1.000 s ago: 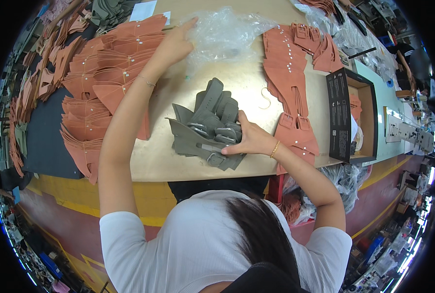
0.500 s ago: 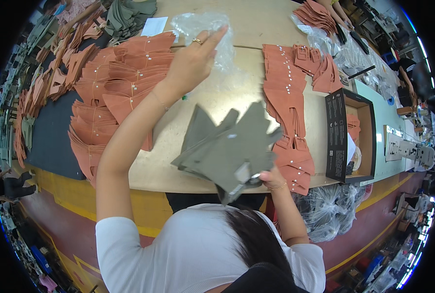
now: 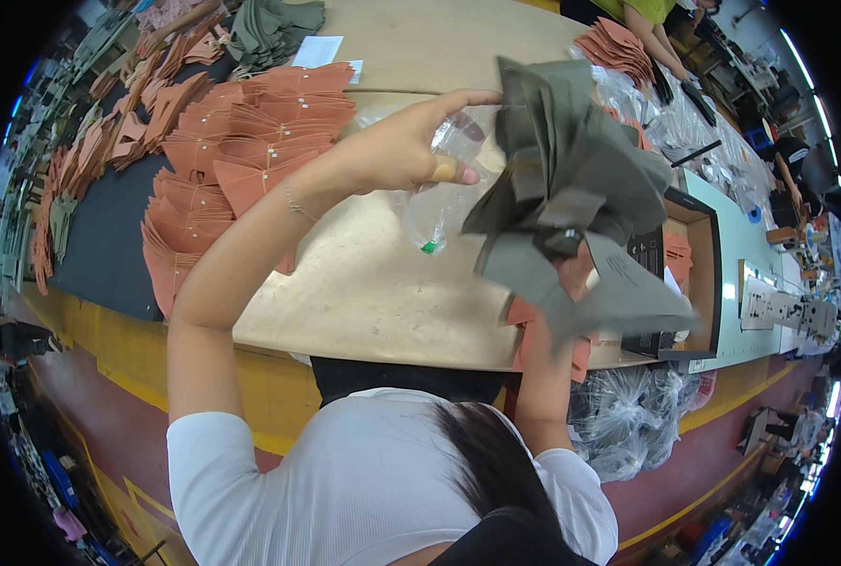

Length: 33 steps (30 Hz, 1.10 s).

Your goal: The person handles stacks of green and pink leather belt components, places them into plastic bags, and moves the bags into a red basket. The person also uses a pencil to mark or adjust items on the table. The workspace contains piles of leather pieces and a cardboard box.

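Observation:
A bundle of grey-green cut fabric pieces (image 3: 571,141) is raised above the table, its layers fanned and one piece flaring downward. My right hand (image 3: 574,272) grips it from below, partly hidden by the cloth. A small dark, shiny thing (image 3: 564,241) shows at that grip; its kind I cannot make out. My left hand (image 3: 406,146) is just left of the bundle, thumb and fingers curved around a clear plastic bag (image 3: 427,212). The bag hangs over the table and has a small green spot at its lower end.
Tied stacks of rust-coloured fabric pieces (image 3: 269,123) lie on the left of the table (image 3: 364,302). An open black box (image 3: 713,283) stands at the right. Grey-green pieces (image 3: 269,33) and white paper (image 3: 318,52) lie farther back. Another person's arm (image 3: 661,42) reaches in at the far right.
My right hand has lifted the grey-green bundle up and to the right, turning and fanning it. My left hand has moved down and right, bringing the plastic bag nearer to me.

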### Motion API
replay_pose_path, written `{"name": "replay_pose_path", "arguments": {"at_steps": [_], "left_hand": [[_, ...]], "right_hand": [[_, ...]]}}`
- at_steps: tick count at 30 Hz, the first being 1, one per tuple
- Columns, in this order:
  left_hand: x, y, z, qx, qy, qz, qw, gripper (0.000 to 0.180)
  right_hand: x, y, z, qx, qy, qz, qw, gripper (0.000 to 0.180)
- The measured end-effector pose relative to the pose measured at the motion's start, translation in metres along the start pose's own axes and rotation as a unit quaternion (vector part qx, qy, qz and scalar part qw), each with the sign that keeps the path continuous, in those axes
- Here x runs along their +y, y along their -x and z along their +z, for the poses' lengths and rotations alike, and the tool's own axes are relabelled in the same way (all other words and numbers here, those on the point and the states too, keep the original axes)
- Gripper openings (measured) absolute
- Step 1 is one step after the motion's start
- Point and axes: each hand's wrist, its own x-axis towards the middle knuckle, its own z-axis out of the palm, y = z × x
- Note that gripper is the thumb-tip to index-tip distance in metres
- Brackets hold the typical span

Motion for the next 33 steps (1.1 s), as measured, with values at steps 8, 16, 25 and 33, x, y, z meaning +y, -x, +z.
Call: {"name": "replay_pose_path", "arguments": {"at_steps": [8, 16, 25, 33], "left_hand": [[-0.002, 0.043, -0.017, -0.07, -0.166, -0.022, 0.983, 0.066], [-0.013, -0.009, 0.019, 0.078, 0.002, -0.011, 0.997, 0.071], [0.01, -0.007, 0.027, 0.084, 0.067, 0.038, 0.994, 0.074], [0.019, 0.044, 0.024, 0.107, 0.156, -0.021, 0.982, 0.081]], "right_hand": [[-0.041, -0.046, 0.077, 0.025, -0.053, -0.163, 0.985, 0.067], [-0.055, -0.004, 0.113, 0.066, -0.226, -0.024, 0.972, 0.075], [-0.025, -0.008, 0.139, -0.097, -0.312, 0.019, 0.945, 0.066], [0.006, -0.06, 0.144, -0.053, -0.204, -0.111, 0.971, 0.059]]}}
